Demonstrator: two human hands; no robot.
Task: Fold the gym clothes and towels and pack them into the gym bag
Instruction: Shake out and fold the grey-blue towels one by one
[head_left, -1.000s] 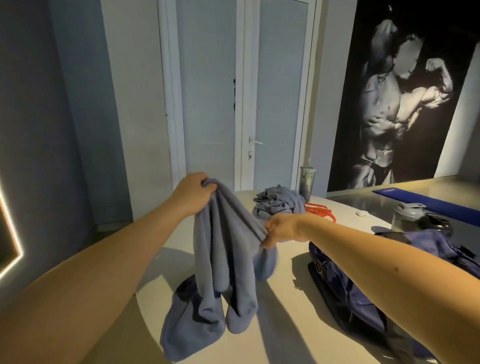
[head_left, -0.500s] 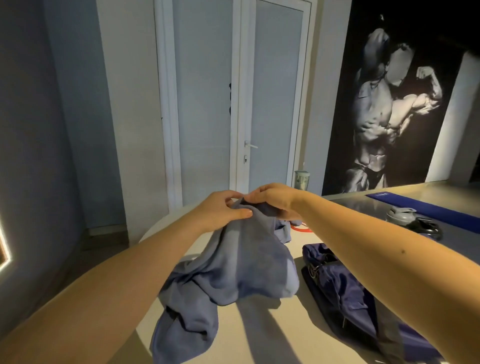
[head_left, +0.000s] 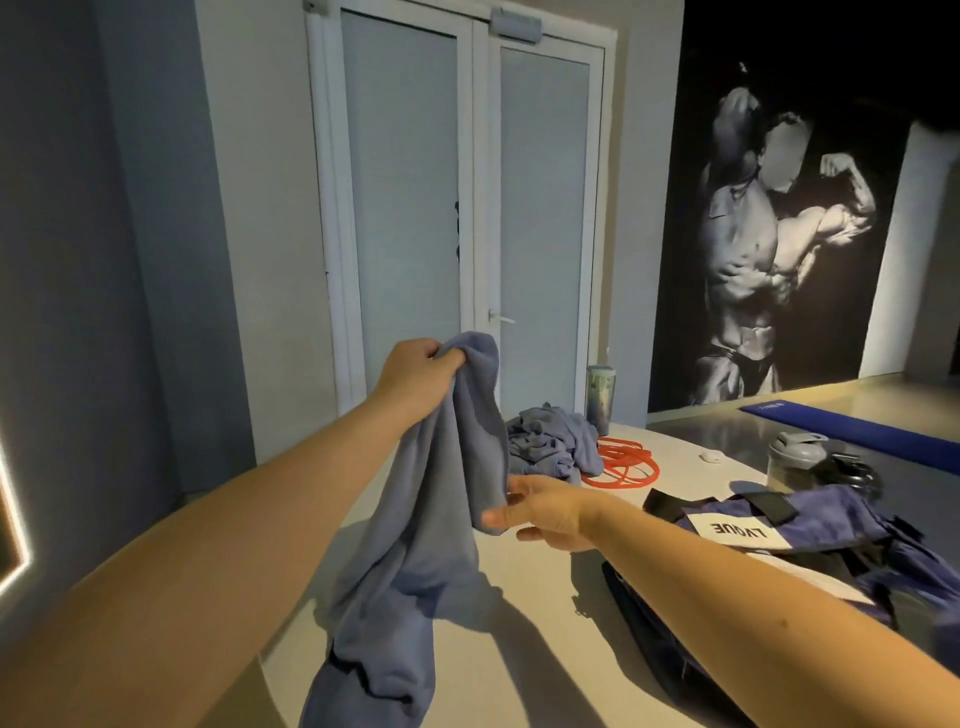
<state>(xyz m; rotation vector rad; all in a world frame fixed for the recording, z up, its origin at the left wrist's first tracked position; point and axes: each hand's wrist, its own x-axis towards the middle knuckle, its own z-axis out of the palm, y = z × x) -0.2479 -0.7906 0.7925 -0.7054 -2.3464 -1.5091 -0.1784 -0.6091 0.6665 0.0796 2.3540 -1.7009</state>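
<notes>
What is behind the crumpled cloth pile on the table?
A tumbler stands behind the cloth, with the white door beyond. The table under the cloth is covered, so nothing there can be seen.

blue-grey fleecy cloth towel (head_left: 441, 519) in my left hand (head_left: 415, 371): soft, matt, napped | crumpled blue-grey cloth garment (head_left: 550, 447): thin, creased | navy fabric gym bag (head_left: 831, 525): woven, matt | pale surface (head_left: 545, 649): smooth, matt | red looped band (head_left: 623, 467): rubbery | grey shaker bottle (head_left: 795, 460): plastic
</notes>
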